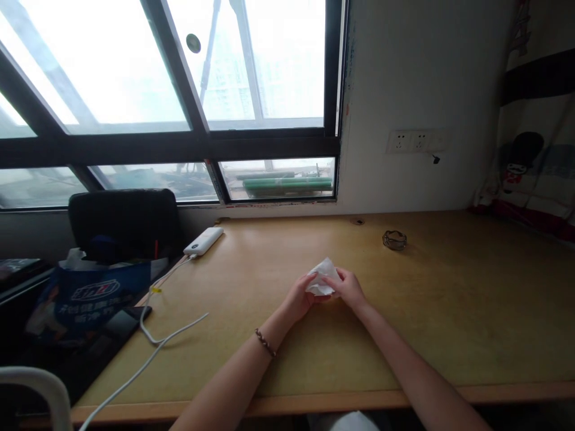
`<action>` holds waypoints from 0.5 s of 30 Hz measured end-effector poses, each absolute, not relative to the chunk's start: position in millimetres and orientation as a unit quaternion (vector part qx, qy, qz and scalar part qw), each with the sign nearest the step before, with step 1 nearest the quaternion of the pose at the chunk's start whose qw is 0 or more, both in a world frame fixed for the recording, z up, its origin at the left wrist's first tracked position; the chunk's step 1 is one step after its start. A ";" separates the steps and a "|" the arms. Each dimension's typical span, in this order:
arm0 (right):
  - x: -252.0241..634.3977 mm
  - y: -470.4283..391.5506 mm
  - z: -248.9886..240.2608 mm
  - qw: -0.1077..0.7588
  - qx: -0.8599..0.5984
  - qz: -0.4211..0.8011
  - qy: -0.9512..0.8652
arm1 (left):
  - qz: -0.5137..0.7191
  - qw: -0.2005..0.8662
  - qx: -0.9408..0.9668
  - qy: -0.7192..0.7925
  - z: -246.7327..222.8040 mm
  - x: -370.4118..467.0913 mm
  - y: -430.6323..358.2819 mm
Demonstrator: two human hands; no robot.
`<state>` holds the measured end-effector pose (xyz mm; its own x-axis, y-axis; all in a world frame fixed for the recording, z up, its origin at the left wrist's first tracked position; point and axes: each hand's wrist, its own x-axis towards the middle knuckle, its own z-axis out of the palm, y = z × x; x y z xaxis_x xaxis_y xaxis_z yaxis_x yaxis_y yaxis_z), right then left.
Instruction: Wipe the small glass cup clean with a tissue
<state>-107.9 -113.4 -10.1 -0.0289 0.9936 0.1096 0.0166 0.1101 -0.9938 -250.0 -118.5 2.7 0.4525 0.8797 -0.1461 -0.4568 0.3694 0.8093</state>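
Note:
A crumpled white tissue (324, 270) is held between both hands, above the middle of the wooden table (269, 353). My left hand (302, 297) grips it from the left, thumb on top and fingers curled beneath. On the other side, my right hand (349, 288) is closed on its right edge, with the thumb laid over it. Both palms hide the underside of the tissue, so I cannot tell whether anything is wrapped in it. A dark braided bracelet (265, 342) circles my left wrist.
A dark ring-shaped ashtray or bracelet-like object (394, 240) sits at the back right. On the left edge lies a white power bank (203, 241) with a white cable (150, 353) trailing forward. A blue bag (96, 299) and black chair (123, 218) stand left of the table.

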 end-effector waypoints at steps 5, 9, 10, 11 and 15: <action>-98.4 -113.7 -22.5 0.558 -0.489 0.470 -0.478 | 0.424 0.707 0.457 0.333 -2.5 -250.4 -115.0; -86.7 -109.9 -25.2 0.586 -0.482 0.508 -0.409 | 0.424 0.658 0.497 0.374 -5.4 -251.8 -110.9; -85.3 -109.5 -25.1 0.588 -0.483 0.512 -0.399 | 0.423 0.653 0.504 0.376 -5.5 -252.1 -110.5; -84.1 -109.3 -25.0 0.587 -0.486 0.515 -0.392 | 0.419 0.651 0.509 0.375 -5.7 -252.5 -110.2; -78.4 -109.1 -23.5 0.576 -0.480 0.538 -0.385 | 0.415 0.657 0.503 0.379 -9.1 -254.0 -109.0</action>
